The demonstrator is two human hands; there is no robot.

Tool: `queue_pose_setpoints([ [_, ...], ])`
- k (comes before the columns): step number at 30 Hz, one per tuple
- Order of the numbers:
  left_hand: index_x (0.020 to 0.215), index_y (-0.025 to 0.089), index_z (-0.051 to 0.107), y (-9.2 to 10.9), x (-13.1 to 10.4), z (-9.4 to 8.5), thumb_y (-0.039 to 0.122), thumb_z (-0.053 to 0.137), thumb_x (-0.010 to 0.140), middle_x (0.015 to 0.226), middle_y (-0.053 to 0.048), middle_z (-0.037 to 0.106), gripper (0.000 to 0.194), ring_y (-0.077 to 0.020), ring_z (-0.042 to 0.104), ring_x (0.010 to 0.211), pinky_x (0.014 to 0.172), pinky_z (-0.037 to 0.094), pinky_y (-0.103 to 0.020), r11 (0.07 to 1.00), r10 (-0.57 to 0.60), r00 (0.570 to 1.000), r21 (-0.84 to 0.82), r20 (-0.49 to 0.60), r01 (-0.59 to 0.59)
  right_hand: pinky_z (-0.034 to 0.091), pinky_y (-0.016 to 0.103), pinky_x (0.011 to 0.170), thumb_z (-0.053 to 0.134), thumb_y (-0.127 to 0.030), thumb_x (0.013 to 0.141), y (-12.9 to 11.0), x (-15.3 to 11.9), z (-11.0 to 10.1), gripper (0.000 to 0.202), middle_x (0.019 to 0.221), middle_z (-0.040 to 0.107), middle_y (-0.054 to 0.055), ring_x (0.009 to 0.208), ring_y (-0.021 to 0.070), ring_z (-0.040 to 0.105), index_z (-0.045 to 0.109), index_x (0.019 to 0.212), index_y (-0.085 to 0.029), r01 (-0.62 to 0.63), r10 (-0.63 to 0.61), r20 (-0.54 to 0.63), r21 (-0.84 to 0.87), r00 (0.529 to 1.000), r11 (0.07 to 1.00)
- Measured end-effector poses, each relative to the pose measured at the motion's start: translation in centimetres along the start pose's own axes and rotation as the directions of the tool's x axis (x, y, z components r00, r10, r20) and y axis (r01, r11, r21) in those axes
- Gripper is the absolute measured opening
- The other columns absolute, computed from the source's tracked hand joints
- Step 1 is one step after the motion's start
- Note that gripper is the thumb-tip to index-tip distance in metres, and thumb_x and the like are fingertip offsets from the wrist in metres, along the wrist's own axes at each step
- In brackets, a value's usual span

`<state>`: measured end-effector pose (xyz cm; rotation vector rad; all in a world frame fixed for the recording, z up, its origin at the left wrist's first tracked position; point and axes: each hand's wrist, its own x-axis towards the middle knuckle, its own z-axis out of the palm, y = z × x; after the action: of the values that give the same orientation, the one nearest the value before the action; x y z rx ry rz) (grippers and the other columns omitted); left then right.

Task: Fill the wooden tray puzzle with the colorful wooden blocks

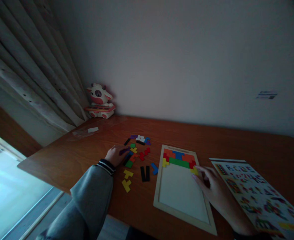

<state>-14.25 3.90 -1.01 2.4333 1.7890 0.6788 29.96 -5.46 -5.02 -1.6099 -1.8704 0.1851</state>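
Observation:
A wooden puzzle board (182, 196) lies on the table, its far end filled with red, orange, blue, green and yellow pieces. At the right side of the filled part, the thumb and fingers of my right hand (210, 182) close on a yellow puzzle piece (194, 170) lying in the tray. My left hand (114, 156) is among the loose pieces to the left, fingers bent around a dark purple puzzle piece (124, 151). Near it are a green piece (129, 164), a red piece (142, 156) and a yellow piece (128, 174).
Two black bars (144, 174) and a blue piece (154, 168) lie left of the board. A printed pattern sheet (259, 196) is at the right. A cow toy (100, 101) stands at the back left by the curtain (36, 66), with a clear plastic bag (83, 133) in front.

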Motion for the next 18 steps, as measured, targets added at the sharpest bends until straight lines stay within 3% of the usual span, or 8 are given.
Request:
queue_pose_setpoints([
  [4, 0.114, 0.026, 0.07, -0.41, -0.21, 0.2, 0.04, 0.043, 0.095, 0.115, -0.003, 0.072, 0.036, -0.0206, 0.067, 0.106, 0.098, 0.05, -0.035, 0.998, 0.026, 1.0, -0.052, 0.007, -0.026, 0.054, 0.038, 0.074, 0.05, -0.047, 0.091, -0.03, -0.02, 0.03, 0.038, 0.105, 0.064, 0.011, 0.08, 0.0223, 0.063, 0.061, 0.115, -0.02, 0.019, -0.019, -0.025, -0.007, 1.0, 1.0],
  [18, 0.112, 0.025, 0.07, -0.45, -0.53, 0.45, 0.045, 0.053, 0.092, 0.114, -0.004, 0.073, 0.033, -0.023, 0.068, 0.104, 0.098, 0.052, -0.038, 0.998, 0.049, 0.999, -0.026, 0.018, -0.048, 0.054, 0.041, 0.077, 0.048, -0.053, 0.091, 0.0, -0.21, -0.16, 0.043, 0.107, 0.063, 0.011, 0.084, 0.0247, 0.063, 0.061, 0.118, -0.022, -0.005, 0.005, -0.008, -0.009, 1.0, 1.0],
])
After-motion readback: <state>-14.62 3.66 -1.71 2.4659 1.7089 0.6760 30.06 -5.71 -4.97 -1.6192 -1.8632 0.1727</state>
